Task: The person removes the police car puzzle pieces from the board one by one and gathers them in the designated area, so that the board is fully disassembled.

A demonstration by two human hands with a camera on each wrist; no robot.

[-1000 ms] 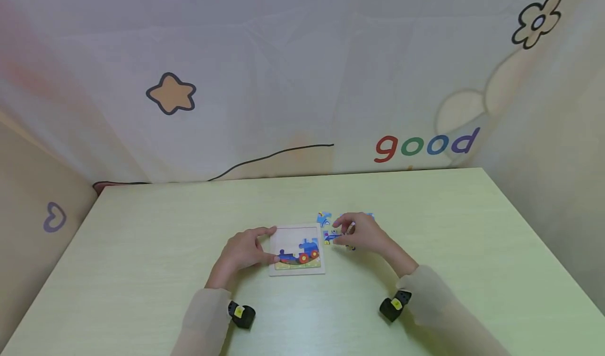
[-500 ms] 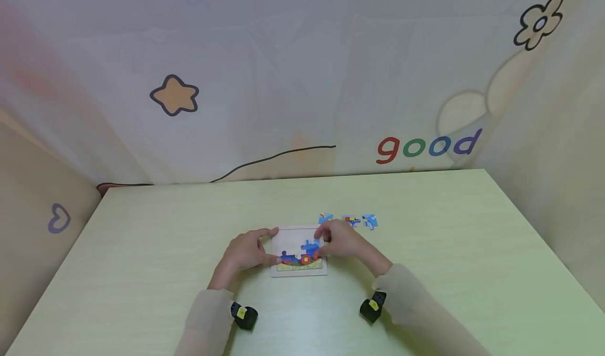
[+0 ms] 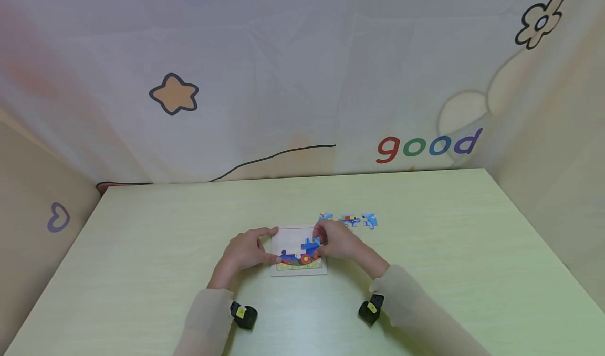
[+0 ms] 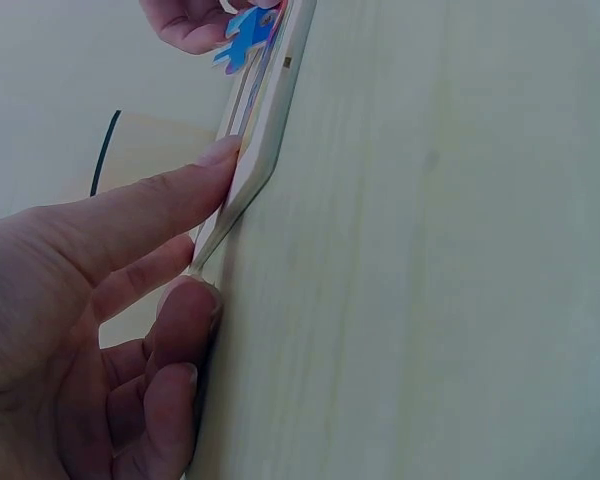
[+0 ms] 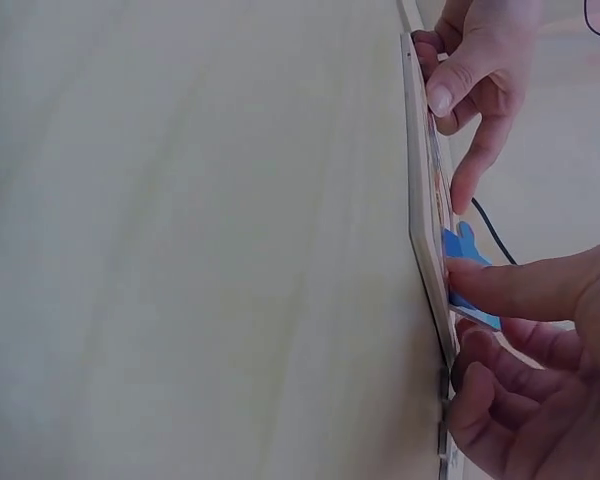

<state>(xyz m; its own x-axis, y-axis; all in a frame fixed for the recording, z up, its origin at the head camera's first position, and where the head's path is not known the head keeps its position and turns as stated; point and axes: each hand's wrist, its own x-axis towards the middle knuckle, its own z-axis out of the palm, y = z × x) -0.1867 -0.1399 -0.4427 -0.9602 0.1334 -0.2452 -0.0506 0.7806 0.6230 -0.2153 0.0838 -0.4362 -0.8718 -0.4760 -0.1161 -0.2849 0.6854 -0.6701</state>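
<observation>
A square puzzle board (image 3: 287, 238) with a pale rim lies on the table, a blue and red train filling its lower part. My left hand (image 3: 246, 248) grips the board's left side, the thumb on its surface and another finger at the far left corner. At the right side, my right hand (image 3: 337, 239) pinches a blue puzzle piece (image 3: 310, 244) between thumb and fingers. Both wrist views show this blue piece (image 4: 248, 40) tilted up out of the board. From the right wrist, the thumb covers part of the piece (image 5: 470, 245).
Several loose puzzle pieces (image 3: 370, 220) lie behind and right of the board, some partly hidden by my right hand. The pale green table (image 3: 189, 209) ends at a printed cloth backdrop (image 3: 264, 109). A small black wrist camera (image 3: 371, 310) sits on each wrist.
My right hand has moved left from the loose pieces to the board's right side, where the blue piece is now tilted up. My left hand stays at the board.
</observation>
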